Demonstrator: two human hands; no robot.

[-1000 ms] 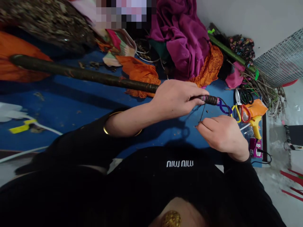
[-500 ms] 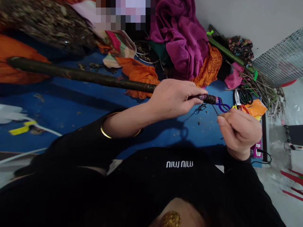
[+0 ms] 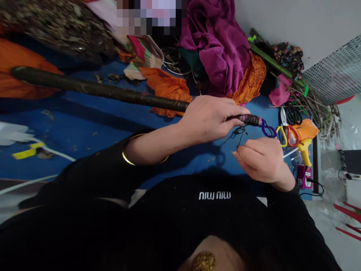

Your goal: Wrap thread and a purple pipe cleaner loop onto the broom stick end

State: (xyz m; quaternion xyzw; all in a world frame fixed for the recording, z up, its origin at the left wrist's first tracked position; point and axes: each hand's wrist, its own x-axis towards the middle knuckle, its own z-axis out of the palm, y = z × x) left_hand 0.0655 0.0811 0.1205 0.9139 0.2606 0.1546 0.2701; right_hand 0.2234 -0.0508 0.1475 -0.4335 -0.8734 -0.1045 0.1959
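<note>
My left hand [image 3: 211, 116] is closed round the thin right end of a long dark stick [image 3: 113, 93], which reaches across to the left. Past my fingertips, dark cord wraps the stick's tip [image 3: 252, 119] in close turns, with some pink showing beneath. Out of that tip sticks a purple twisted loop [image 3: 267, 129]. Below and to the right, my right hand [image 3: 259, 158] pinches a thin dark cord [image 3: 239, 141] that runs up toward the wrapped part. A loose tangle of the same dark cord [image 3: 239, 130] hangs under my left fingertips.
Scissors with red and yellow handles [image 3: 292, 136], an orange packet [image 3: 306, 129] and a yellow glue gun [image 3: 305, 150] lie at the right. Purple cloth [image 3: 218, 49] and orange cloth [image 3: 166, 88] lie behind the stick. Bundled twigs [image 3: 324, 105] are at the far right of the blue table [image 3: 93, 150].
My right hand has moved left and down, toward my body, drawing the cord under the stick. My left hand keeps its grip on the stick, nearly unmoved.
</note>
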